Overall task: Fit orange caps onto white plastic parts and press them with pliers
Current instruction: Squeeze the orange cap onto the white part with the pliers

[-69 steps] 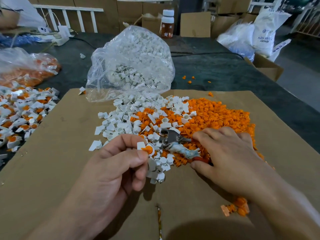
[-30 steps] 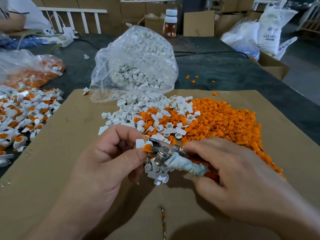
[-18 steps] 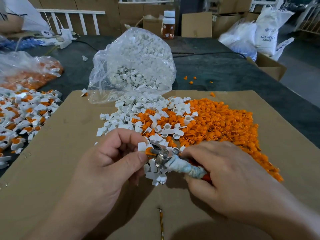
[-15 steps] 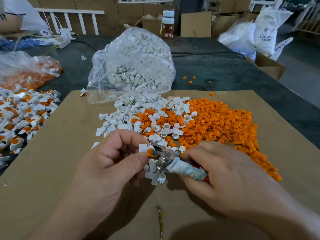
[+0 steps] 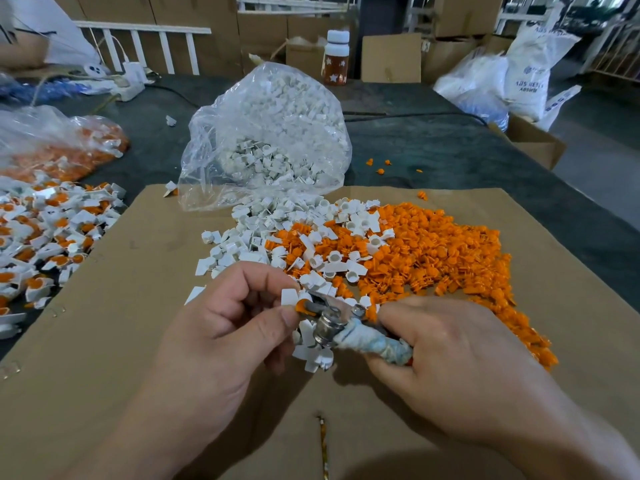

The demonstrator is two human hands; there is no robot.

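Note:
My left hand (image 5: 221, 327) pinches a white plastic part (image 5: 289, 296) with an orange cap (image 5: 302, 305) seated in it. My right hand (image 5: 446, 362) grips the pliers (image 5: 349, 329) by their cloth-wrapped handles. The metal jaws are clamped on the orange cap. Just behind my hands, a heap of loose white parts (image 5: 277, 233) and a wide heap of orange caps (image 5: 440, 251) lie on the cardboard sheet (image 5: 145, 306).
A clear bag of white parts (image 5: 273, 133) stands behind the heaps. Capped white-and-orange pieces (image 5: 45, 233) pile up at the left, with a bag of orange caps (image 5: 59, 147) behind them. A bottle (image 5: 335, 57), boxes and sacks sit at the back.
My right hand picked the pliers up from the pile and brought the jaws onto the cap held by my left hand. Over the last half second both hands stay nearly still.

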